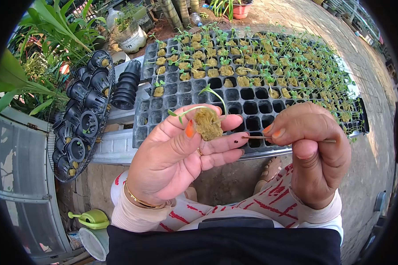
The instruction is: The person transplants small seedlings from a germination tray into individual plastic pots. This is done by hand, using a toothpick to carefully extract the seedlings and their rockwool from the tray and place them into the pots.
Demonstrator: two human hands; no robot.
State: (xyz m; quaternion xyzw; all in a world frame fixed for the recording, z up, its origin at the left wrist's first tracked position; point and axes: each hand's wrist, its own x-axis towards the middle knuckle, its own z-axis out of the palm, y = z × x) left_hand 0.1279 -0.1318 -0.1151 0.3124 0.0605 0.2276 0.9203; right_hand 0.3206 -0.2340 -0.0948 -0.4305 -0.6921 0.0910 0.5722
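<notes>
My left hand (172, 154) is raised above the tray's front edge, its thumb and fingers closed on a seedling plug (209, 125), a crumbly yellow-brown lump with thin green sprouts coming out of its top. A small dark speck shows on one finger of that hand. In my right hand (311, 150) a thin brown stick (261, 137) is pinched between thumb and fingers, its tip close to the left fingers. Beneath both hands lies a black seedling tray (172, 102); its near cells hold no plugs, while the farther ones carry many sprouting plugs.
At the left, an oval wire basket (108, 95) holds several black net pots (95, 100). A stack of black pots (127, 88) lies beside it. A green watering can (90, 218) sits low at left, near leafy plants (44, 57). A white bucket (132, 40) stands behind.
</notes>
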